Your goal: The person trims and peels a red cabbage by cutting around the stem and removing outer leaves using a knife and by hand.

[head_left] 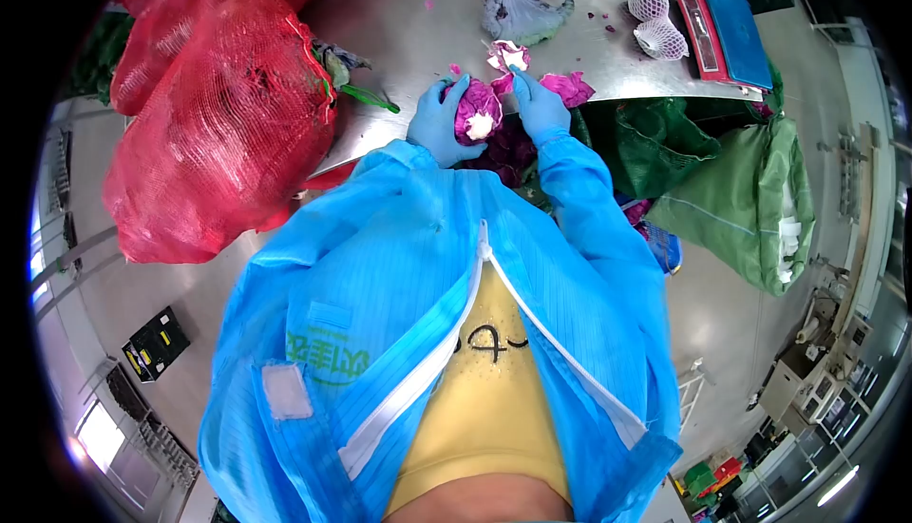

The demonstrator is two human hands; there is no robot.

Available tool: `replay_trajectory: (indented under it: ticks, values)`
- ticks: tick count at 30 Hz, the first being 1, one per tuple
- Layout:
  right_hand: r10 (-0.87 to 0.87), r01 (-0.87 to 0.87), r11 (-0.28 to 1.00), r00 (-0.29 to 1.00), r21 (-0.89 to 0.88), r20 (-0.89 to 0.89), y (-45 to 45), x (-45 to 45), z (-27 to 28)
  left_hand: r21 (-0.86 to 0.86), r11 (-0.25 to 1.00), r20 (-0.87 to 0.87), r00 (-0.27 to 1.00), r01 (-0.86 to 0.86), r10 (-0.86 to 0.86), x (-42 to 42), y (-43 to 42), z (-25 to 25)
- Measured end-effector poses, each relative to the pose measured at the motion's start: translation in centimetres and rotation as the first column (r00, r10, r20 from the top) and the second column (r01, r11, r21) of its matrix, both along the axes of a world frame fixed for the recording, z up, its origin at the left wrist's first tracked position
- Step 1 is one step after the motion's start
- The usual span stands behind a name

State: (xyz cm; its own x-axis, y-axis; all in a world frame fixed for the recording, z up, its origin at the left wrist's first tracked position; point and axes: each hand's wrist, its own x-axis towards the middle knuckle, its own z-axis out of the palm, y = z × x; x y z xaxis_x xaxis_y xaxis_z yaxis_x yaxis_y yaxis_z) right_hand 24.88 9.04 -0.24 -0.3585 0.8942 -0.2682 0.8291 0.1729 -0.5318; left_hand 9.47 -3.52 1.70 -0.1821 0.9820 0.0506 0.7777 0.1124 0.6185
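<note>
The red cabbage sits at the near edge of the steel table, above a heap of loose purple leaves, so a slack grip or a slick glove could let it roll off and drop among them. Its rounded side gives little for smooth fingers to catch on, and a sudden tug on one leaf could twist the head out of the palm. The left hand, gloved in blue, is spread wide around the cabbage's left side, thumb below and fingers above, and has hold of it. The right hand is half curled just beside the cabbage, its fingertips close to a white-ribbed leaf scrap; whether they pinch anything is hard to tell from this angle. A purple leaf lies to that hand's right, near the table edge.
</note>
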Motion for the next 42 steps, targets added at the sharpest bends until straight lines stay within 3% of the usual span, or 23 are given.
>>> replay_trajectory:
  ticks: [3,4,5,8,10,13,17,19,21,25,27,29,33,38,42]
  values:
    - [0.051,-0.056,0.997,0.994,-0.050,-0.093,-0.1,-0.1,0.2,-0.003,1.000,0.099,0.995,-0.009,0.009,-1.0,0.1,-0.7]
    - [0.013,-0.020,0.999,0.976,-0.030,-0.219,-0.5,-0.7,0.1,-0.010,1.000,0.103,0.995,-0.013,0.014,-1.0,0.0,-0.8]
    - [-0.025,0.015,0.999,0.976,-0.047,-0.218,-0.9,-0.9,0.1,-0.007,1.000,0.099,0.995,-0.012,0.013,-1.2,0.0,-0.8]
    - [-0.056,0.083,0.994,0.950,0.074,-0.308,-1.1,-2.2,-2.8,0.130,0.992,0.203,0.979,0.003,-0.030,-2.1,-1.1,-2.5]
    - [-0.366,0.328,0.930,0.871,-0.167,-0.326,-0.3,-2.0,-5.2,0.219,0.975,0.180,0.981,0.030,-0.070,-2.6,-1.9,-3.9]
    - [-0.370,0.367,0.929,0.906,-0.057,-0.206,-1.6,-0.8,-4.6,0.360,0.931,0.166,0.978,0.060,-0.127,-3.2,-2.0,-4.4]
    - [-0.533,0.549,0.830,0.729,-0.098,-0.429,-3.6,0.1,-3.4,0.236,0.972,0.254,0.964,0.011,-0.073,-3.3,-2.3,-4.7]
    - [-0.473,0.521,0.852,0.737,-0.040,-0.483,-4.7,-0.5,-2.6,0.224,0.974,0.234,0.968,0.036,-0.089,-3.4,-2.3,-4.4]
    - [-0.267,0.333,0.943,0.806,0.031,-0.529,-5.7,-1.1,0.1,0.203,0.979,0.250,0.965,0.021,-0.073,-3.2,-2.1,-4.0]
    - [-0.073,0.073,0.997,0.884,-0.019,-0.463,-5.6,-1.7,2.0,0.194,0.981,0.239,0.969,0.014,-0.061,-3.2,-2.0,-4.1]
    - [-0.015,0.030,0.999,0.881,0.023,-0.473,-4.9,-1.7,0.9,0.187,0.982,0.237,0.970,0.009,-0.054,-3.1,-1.9,-4.0]
    - [0.039,-0.076,0.995,0.882,-0.060,-0.469,-4.4,-1.6,0.6,0.176,0.984,0.236,0.971,0.000,-0.042,-3.0,-2.0,-3.7]
    - [0.131,-0.093,0.990,0.887,0.107,-0.443,-4.4,-1.9,1.0,0.135,0.991,0.176,0.984,-0.009,-0.015,-2.7,-1.8,-3.2]
    - [0.146,-0.114,0.978,0.973,0.176,-0.179,-4.2,-2.3,1.9,0.112,0.994,0.163,0.987,-0.018,-0.001,-2.3,-1.6,-2.7]
    - [0.145,-0.093,0.975,0.956,0.203,-0.256,-3.3,-1.8,0.3,0.136,0.991,0.142,0.990,-0.016,-0.003,-2.3,-1.6,-2.9]
